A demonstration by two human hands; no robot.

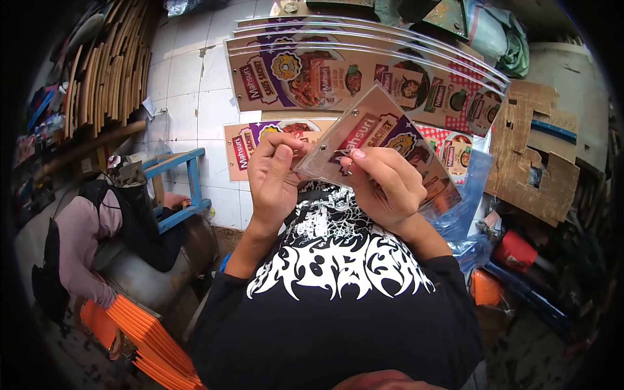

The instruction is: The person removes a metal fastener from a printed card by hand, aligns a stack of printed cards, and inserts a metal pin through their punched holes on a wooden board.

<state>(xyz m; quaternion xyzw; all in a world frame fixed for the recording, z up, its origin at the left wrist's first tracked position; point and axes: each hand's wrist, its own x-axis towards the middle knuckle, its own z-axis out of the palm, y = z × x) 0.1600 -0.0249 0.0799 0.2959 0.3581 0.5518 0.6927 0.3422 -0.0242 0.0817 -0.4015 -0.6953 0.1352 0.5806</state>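
A clear plastic-covered printed sign (364, 133) reading "Mahsuri" is tilted up in front of my chest, with metal eyelets near its end. My left hand (266, 179) is at the sign's lower left corner, fingers curled and thumb near the fingertips; what they hold is hidden. My right hand (393, 185) lies over the sign's front, thumb and forefinger pinching a small thin metal hook (350, 170) just beside an eyelet. Another like sign (237, 156) lies flat beneath. Farther back, several matching signs (250, 81) overlap in a stack.
Cut brown cardboard (530, 179) and blue clear plastic film (478, 188) lie at the right. Left, another person (81, 227) sits by a blue frame (192, 185) and orange slats (143, 331). Wooden strips (110, 78) lean upright at the far left over white tiles (188, 84).
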